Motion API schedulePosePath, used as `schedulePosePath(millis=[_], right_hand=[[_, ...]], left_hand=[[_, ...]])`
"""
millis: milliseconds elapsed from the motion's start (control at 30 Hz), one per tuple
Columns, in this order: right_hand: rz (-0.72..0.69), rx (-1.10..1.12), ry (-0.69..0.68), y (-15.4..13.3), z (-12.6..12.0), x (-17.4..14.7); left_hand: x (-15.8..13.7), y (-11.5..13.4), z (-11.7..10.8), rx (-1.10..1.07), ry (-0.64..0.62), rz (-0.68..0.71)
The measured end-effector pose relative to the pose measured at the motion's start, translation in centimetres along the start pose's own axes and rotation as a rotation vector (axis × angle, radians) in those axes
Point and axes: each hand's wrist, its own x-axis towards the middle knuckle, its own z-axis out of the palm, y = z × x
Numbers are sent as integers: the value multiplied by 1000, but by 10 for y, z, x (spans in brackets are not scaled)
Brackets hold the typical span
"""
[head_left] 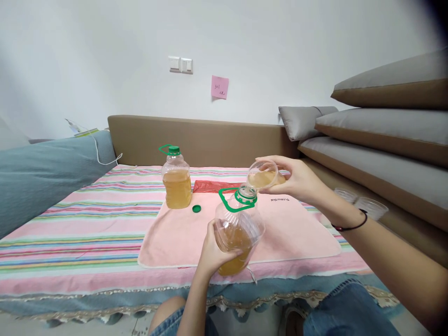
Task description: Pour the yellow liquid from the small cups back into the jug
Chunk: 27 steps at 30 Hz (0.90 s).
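Note:
My left hand [219, 252] is wrapped round the lower body of a clear plastic bottle [257, 233] with a green handle ring. The bottle is tilted, uncapped and partly filled with yellowish liquid. In my right hand [297, 179] is a clear plastic cup [262, 173], tipped on its side with its rim at the bottle's mouth. Yellowish liquid lies in the cup. A loose green cap [196, 208] rests on the pink mat [297, 228], left of the bottle. Farther left stands a second bottle [176, 186], capped and holding similar liquid.
Behind the held bottle lies a red plastic bag [210, 186]. Clear plastic cups [371, 207] sit at the right, partly behind my right forearm. Grey-brown cushions [381, 154] are stacked on the right. A striped cloth [87, 228] covers the seat, and a white cable [96, 151] hangs at the left.

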Motion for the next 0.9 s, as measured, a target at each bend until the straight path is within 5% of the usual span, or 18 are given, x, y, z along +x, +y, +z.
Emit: schedulePosePath(millis=[900], right_hand=[[-136, -202, -12, -12, -3, 3]], left_hand=[[1, -3, 0, -8, 9, 13]])
